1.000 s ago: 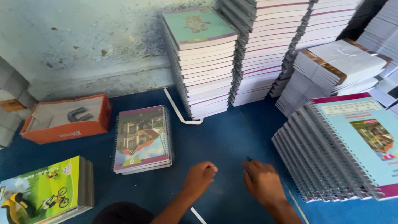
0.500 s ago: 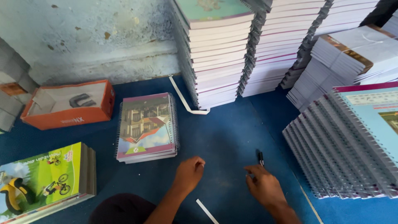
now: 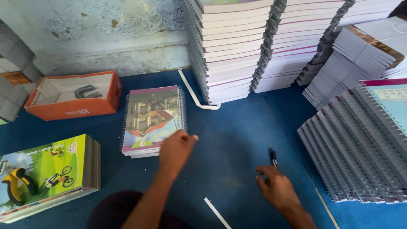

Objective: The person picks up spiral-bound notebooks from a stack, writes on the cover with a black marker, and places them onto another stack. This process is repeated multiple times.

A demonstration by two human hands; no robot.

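Observation:
My left hand (image 3: 176,148) hovers over the near right corner of a short stack of spiral notebooks (image 3: 150,116) with a house picture on the cover; fingers loosely curled, holding nothing. My right hand (image 3: 275,186) rests low on the blue surface (image 3: 229,140), fingers spread, its fingertips just below a black pen (image 3: 272,157) that lies on the surface. Whether it touches the pen I cannot tell.
An orange box (image 3: 72,95) with a black tool stands far left. Green-covered books (image 3: 44,174) lie near left. Tall notebook stacks (image 3: 237,46) rise behind, a fanned row of spiral notebooks (image 3: 360,144) at right. White strips (image 3: 195,95) (image 3: 217,212) lie on the surface.
My left hand has moved up and left toward the house-cover notebooks. My right hand stays by the pen. The camera has shifted, bringing the scene closer.

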